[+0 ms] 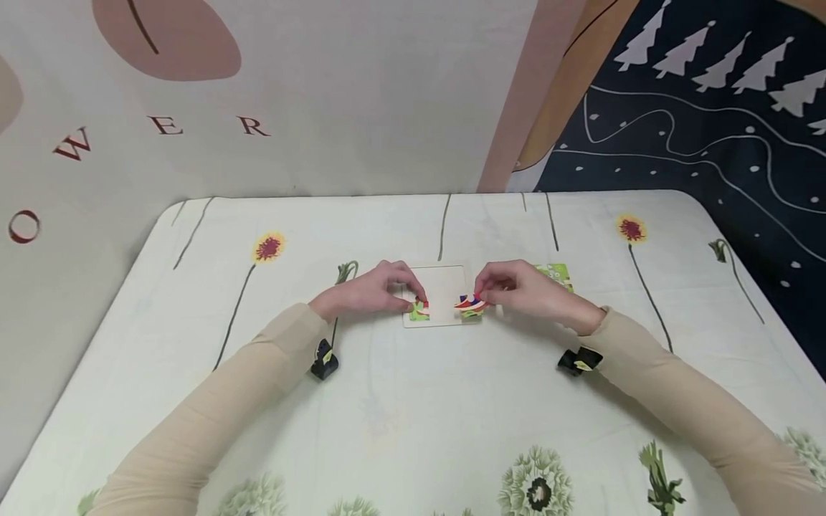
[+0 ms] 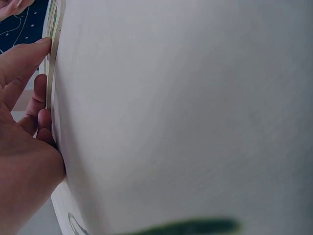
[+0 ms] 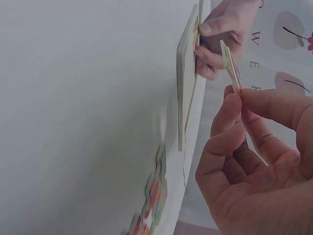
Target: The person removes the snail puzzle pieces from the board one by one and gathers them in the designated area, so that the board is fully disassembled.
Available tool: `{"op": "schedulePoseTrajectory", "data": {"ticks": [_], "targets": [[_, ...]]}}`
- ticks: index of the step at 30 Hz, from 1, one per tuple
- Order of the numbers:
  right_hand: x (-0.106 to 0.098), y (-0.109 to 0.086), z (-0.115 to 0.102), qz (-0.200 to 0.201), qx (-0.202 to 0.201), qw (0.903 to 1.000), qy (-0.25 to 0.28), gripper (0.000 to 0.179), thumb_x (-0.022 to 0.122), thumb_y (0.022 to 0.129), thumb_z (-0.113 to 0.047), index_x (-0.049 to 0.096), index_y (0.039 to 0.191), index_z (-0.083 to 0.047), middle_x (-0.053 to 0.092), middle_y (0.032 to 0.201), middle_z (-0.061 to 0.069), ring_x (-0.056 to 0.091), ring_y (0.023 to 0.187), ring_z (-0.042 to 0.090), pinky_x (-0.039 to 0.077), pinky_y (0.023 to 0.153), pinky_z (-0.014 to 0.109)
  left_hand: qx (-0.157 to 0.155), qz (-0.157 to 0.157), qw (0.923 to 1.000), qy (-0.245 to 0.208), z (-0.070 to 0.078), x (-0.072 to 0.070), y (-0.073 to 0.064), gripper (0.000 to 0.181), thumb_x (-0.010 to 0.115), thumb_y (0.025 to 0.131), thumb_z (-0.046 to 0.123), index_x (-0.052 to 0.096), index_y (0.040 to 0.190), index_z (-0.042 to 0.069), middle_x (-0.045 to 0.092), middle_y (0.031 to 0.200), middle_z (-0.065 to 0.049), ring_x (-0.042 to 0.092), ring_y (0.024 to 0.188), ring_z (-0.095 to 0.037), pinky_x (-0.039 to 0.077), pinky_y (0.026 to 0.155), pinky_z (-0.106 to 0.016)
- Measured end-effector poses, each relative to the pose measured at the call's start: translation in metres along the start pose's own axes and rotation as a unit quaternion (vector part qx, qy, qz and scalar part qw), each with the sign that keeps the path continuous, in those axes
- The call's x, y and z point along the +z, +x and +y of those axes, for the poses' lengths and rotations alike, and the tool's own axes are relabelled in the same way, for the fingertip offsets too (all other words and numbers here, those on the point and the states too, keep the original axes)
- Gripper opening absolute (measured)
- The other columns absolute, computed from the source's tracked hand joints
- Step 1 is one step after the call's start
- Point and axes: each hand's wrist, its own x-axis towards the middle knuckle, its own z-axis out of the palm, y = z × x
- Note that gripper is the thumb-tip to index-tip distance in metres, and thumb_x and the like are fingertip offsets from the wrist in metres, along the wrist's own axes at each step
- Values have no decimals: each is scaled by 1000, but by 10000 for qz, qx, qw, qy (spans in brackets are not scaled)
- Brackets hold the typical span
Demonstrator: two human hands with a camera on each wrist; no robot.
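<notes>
A pale, thin-rimmed puzzle board (image 1: 445, 287) lies flat on the table. At its lower left corner is a green, red and white jigsaw piece (image 1: 421, 312); my left hand (image 1: 377, 289) holds it between thumb and forefinger, against the board. Over the board's right edge, my right hand (image 1: 523, 290) pinches a second jigsaw piece (image 3: 230, 63), patterned red, white, blue and green, raised and tilted. The left wrist view shows the left fingers at the board's edge, where the piece itself is hard to make out.
More joined or loose green and red puzzle pieces (image 1: 555, 274) lie beyond the right wrist, partly hidden by it; in the right wrist view these pieces (image 3: 154, 196) rest on the table. A flower-printed cloth (image 1: 400, 401) covers the table. Printed fabric hangs behind.
</notes>
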Motion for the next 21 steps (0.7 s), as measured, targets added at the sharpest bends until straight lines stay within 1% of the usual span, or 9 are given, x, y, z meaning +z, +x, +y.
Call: {"op": "schedulePoseTrajectory", "data": {"ticks": [5, 9, 11, 12, 13, 16, 18, 20, 21], "targets": [[-9, -9, 2, 104, -15, 9999, -101, 9, 61, 94, -4, 68, 101, -2, 71, 95, 10, 62, 83, 13, 48, 74, 23, 29, 3, 10000, 6, 0, 0, 0, 24, 67, 85, 2, 73, 109, 5, 67, 113, -10, 49, 113, -22, 28, 107, -42], [-15, -15, 5, 151, 47, 9998, -98, 8, 62, 95, -5, 68, 100, -3, 70, 94, 10, 63, 83, 14, 48, 72, 23, -11, -3, 10000, 9, -1, 0, -1, 24, 68, 86, 3, 73, 109, 6, 66, 114, -9, 47, 115, -22, 27, 107, -42], [-17, -18, 6, 156, 131, 9998, -80, 8, 62, 95, -4, 68, 100, -3, 70, 95, 10, 64, 85, 17, 48, 72, 24, -41, -11, 10000, 15, -1, 0, -1, 24, 67, 86, 3, 73, 109, 7, 66, 115, -9, 46, 117, -23, 26, 108, -43], [-18, -20, 8, 152, 173, 9997, -66, 8, 62, 95, -4, 68, 99, -3, 70, 95, 11, 65, 88, 18, 48, 72, 24, -76, -12, 10000, 33, -1, 0, -1, 24, 67, 86, 4, 73, 109, 8, 65, 116, -8, 45, 118, -24, 25, 107, -43], [-19, -21, 9, 147, 209, 9997, -67, 8, 61, 95, -4, 68, 99, -3, 71, 96, 10, 66, 94, 19, 48, 72, 24, -99, -10, 9999, 56, -1, 1, -1, 24, 67, 86, 5, 74, 109, 9, 64, 116, -8, 44, 118, -24, 25, 107, -43], [-22, -25, 13, 141, 329, 9993, -127, 8, 60, 95, -4, 68, 99, -4, 71, 98, 11, 67, 96, 21, 48, 72, 24, -193, 7, 9997, 121, -1, 1, -2, 24, 68, 86, 7, 74, 109, 11, 63, 118, -7, 41, 120, -25, 24, 105, -42], [-24, -27, 16, 131, 371, 9991, -183, 9, 60, 96, -4, 68, 100, -4, 71, 97, 11, 67, 94, 20, 48, 73, 24, -217, 20, 9996, 164, -1, 1, -3, 24, 68, 87, 8, 74, 110, 12, 63, 118, -6, 40, 120, -25, 25, 105, -42], [-26, -30, 19, 132, 405, 9988, -237, 10, 60, 96, -4, 68, 102, -3, 71, 96, 11, 66, 84, 18, 48, 72, 24, -221, 17, 9996, 169, -2, 0, -3, 24, 68, 87, 8, 74, 110, 13, 62, 119, -6, 40, 120, -25, 25, 104, -42], [-26, -32, 20, 133, 409, 9987, -256, 10, 60, 96, -4, 68, 102, -3, 71, 97, 11, 65, 83, 16, 49, 72, 24, -213, 16, 9996, 176, -2, 0, -3, 24, 68, 87, 8, 74, 110, 13, 62, 119, -6, 40, 120, -25, 25, 104, -42]]}}
